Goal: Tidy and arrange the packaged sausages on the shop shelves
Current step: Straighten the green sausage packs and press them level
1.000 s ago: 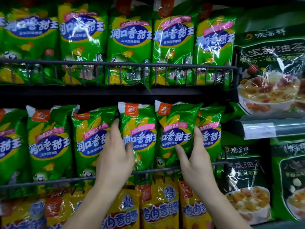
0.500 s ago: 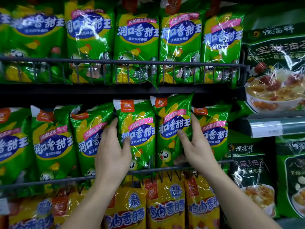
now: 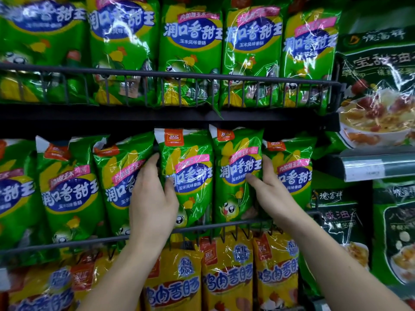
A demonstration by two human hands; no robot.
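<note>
The left corn-sausage pack [image 3: 190, 176] and right corn-sausage pack [image 3: 235, 173] stand upright side by side, logo ends up, behind the wire rail [image 3: 238, 221]. They sit between your hands. Your left hand [image 3: 152, 205] grips the left pack's outer edge, your right hand [image 3: 271, 194] the right's.

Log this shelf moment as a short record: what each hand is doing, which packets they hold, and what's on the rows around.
left hand: pinches left edge of the left-centre green glossy sausage packet, thumb on front
right hand: pinches right edge of the right-centre green glossy sausage packet, thumb on front
held packets: side by side, bottoms behind the black wire shelf rail
row above: more green sausage packets
row below: yellow glossy sausage packets
right bay: dark green bagged goods
</note>
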